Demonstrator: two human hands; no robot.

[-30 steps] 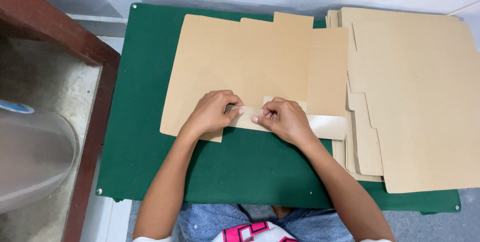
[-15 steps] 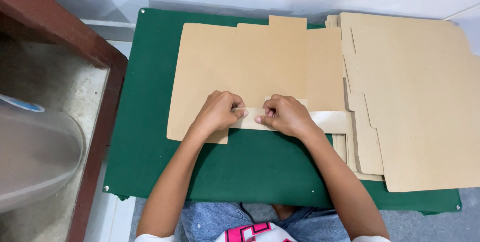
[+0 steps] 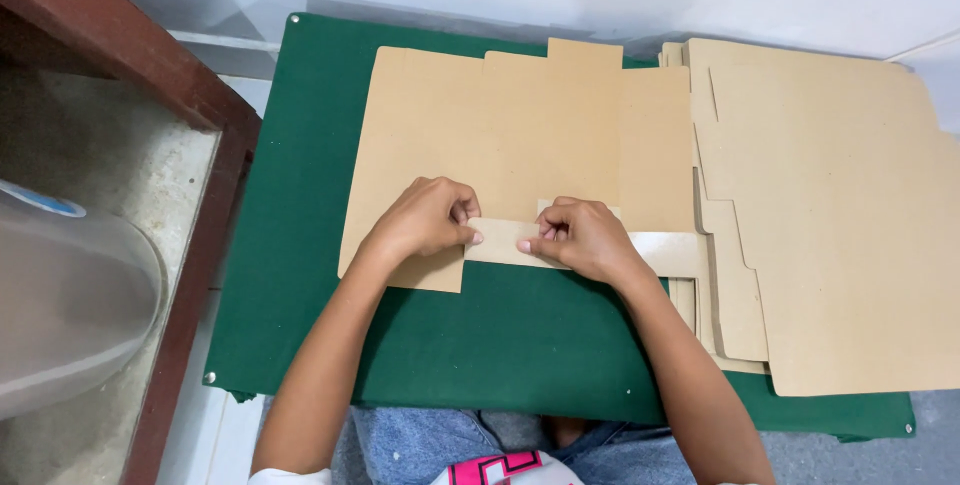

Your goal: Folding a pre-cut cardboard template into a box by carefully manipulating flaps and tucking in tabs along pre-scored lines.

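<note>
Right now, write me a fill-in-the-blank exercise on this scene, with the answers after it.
1. Both hands press on a folded strip along the near edge of a flat ____ sheet.
2. The sheet lies on a board whose colour is ____.
3. A stack of similar blanks lies to the person's ____.
4. The left hand and the right hand are ____ of tools.

Missing words: cardboard; green; right; empty

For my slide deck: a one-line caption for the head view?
Both hands press a folded flap of a flat cardboard blank on a green mat.
</note>
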